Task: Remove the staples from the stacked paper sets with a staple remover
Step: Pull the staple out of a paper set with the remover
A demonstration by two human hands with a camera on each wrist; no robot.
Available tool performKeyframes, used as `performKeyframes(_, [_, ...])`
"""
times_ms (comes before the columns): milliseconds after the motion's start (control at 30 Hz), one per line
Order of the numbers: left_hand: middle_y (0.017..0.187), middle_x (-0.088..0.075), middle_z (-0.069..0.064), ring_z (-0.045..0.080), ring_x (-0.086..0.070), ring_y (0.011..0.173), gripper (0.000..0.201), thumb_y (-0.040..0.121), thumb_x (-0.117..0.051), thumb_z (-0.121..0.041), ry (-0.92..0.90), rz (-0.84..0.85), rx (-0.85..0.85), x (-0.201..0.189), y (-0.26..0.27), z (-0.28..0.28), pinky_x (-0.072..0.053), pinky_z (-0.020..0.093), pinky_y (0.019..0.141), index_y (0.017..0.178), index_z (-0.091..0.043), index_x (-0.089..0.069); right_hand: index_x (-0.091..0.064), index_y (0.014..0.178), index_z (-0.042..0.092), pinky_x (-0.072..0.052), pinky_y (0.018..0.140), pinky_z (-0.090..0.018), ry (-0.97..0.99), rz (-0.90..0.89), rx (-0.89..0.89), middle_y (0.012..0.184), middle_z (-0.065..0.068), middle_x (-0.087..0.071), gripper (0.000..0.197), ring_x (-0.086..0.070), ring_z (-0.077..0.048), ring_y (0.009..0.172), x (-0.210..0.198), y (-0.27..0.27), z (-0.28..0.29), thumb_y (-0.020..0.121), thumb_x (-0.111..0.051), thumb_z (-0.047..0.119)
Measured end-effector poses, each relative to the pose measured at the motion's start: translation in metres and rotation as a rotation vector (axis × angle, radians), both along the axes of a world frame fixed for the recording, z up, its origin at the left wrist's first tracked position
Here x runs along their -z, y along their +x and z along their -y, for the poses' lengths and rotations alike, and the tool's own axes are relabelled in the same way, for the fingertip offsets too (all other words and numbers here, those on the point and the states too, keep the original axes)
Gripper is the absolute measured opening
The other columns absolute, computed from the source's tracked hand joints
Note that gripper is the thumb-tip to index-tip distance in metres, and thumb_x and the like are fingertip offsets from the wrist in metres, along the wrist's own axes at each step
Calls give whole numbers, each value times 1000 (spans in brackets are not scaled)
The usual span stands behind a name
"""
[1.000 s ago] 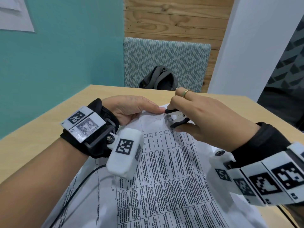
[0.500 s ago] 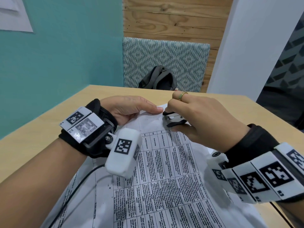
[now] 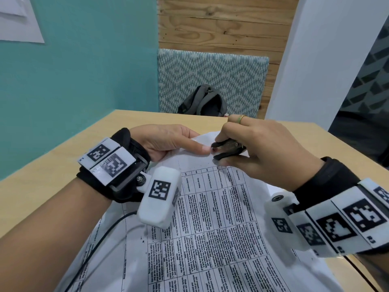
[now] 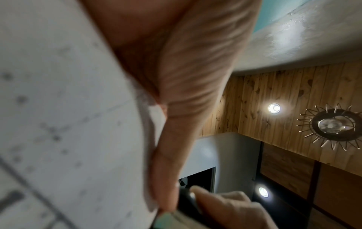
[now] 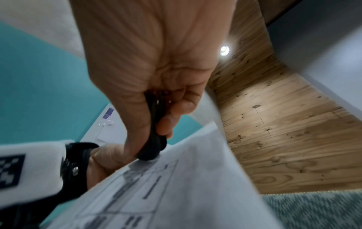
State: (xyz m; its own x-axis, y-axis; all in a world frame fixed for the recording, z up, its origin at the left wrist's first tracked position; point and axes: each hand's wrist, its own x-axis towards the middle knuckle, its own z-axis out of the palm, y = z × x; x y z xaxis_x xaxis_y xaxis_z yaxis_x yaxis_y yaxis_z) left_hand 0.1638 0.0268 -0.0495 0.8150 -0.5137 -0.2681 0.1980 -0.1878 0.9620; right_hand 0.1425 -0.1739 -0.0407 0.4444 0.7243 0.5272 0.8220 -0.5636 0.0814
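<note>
Since half a second back the staple remover [image 3: 228,149] tipped up; right hand [image 3: 263,152] squeezed it, left hand [image 3: 166,142] pinched the paper set [image 3: 210,228]; staple probably mid-pull.

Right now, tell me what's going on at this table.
A person is pulling staples from printed paper sets on a wooden table. The right hand pinches a black staple remover at the sheets' far corner. The left hand holds that corner, its thumb pressed beside the tool. The staple itself isn't visible.
</note>
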Motion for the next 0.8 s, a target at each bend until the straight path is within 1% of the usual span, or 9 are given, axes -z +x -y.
performKeyframes(33, [97,-68,20,27,-68,79,24,78,-65,-5,-2,16,1,1,-1,1,-57,35,73,101,3,-66,-64,87,11,-31,43,-25,30,-23,-14,80,5,-58,31,-33,1,50,-1,1,1,68,-67,35])
performKeyframes(133, [94,-69,20,26,-68,75,23,78,-64,-4,-47,57,-11,2,-4,4,-57,34,73,99,4,-66,-64,89,12,-45,52,-34,76,-89,-44,80,12,-51,33,-49,-11,62,-6,1,3,68,-68,37])
performKeyframes(200, [94,-68,21,27,-67,75,24,78,-64,-4,-54,73,-16,3,-4,5,-57,36,75,100,5,-66,-65,90,12,-47,57,-37,104,-134,-57,77,13,-50,33,-56,-16,67,-7,2,4,68,-68,37])
performKeyframes(267, [95,-68,21,28,-67,77,27,77,-66,-5,-33,83,-28,3,-3,4,-56,37,75,102,5,-65,-66,90,12,-46,59,-27,145,-203,-69,77,17,-51,35,-58,-14,68,-8,4,6,66,-69,36])
performKeyframes(367, [88,-70,19,25,-68,69,29,72,-71,-6,10,117,-91,1,-2,2,-57,35,69,98,5,-67,-66,89,11,-37,61,-6,203,-247,-80,80,19,-53,33,-52,8,72,-12,6,11,66,-71,33])
performKeyframes(467, [81,-71,17,24,-67,64,24,68,-70,-9,30,149,-133,-1,-1,4,-57,33,65,89,2,-69,-65,88,12,-36,63,-4,211,-225,-52,81,13,-57,29,-50,8,71,-17,7,18,67,-73,29])
performKeyframes(600, [82,-71,15,23,-67,65,18,70,-75,-12,63,162,-114,-2,-5,9,-58,32,64,85,-3,-70,-66,89,11,-41,64,-16,135,-178,-1,82,6,-59,27,-54,-5,72,-18,7,18,68,-82,17])
performKeyframes(700, [73,-72,12,19,-67,58,5,75,-66,-8,56,175,-145,-3,-8,12,-55,25,54,75,-6,-71,-66,88,12,-48,68,-37,49,-171,38,83,5,-61,26,-59,-18,76,-19,4,18,68,-82,17])
performKeyframes(800, [73,-72,11,17,-66,58,12,79,-65,-4,124,200,-187,-1,-2,10,-56,25,58,88,3,-68,-66,87,12,-50,71,-39,-22,-213,73,86,3,-64,25,-61,-19,79,-25,0,21,68,-82,19])
